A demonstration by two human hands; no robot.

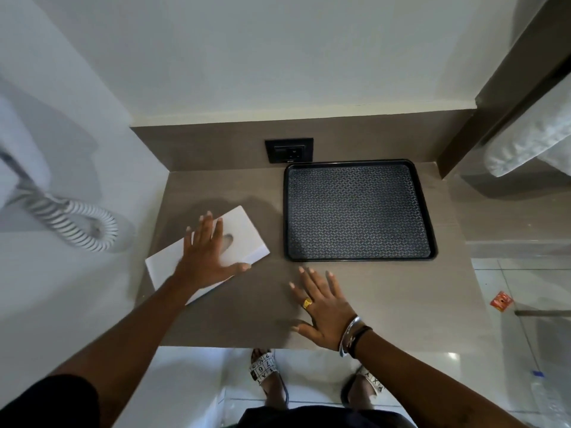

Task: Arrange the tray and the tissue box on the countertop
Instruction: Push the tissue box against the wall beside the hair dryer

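Observation:
A white tissue box [244, 233] lies at an angle on the left part of the brown countertop [401, 298]. My left hand [207, 254] rests flat on top of it, fingers spread, covering its middle. A black textured tray [360, 211] sits at the back right of the countertop, close to the rear panel. My right hand [324, 310] is spread flat on the bare counter just in front of the tray's near left corner, holding nothing. It wears a gold ring and wrist bands.
A black wall socket [289, 150] is set in the rear panel behind the tray's left corner. A white coiled cord [77, 223] hangs on the left wall. White bedding [531, 140] shows at the right. Sandalled feet [264, 369] stand below the counter's front edge.

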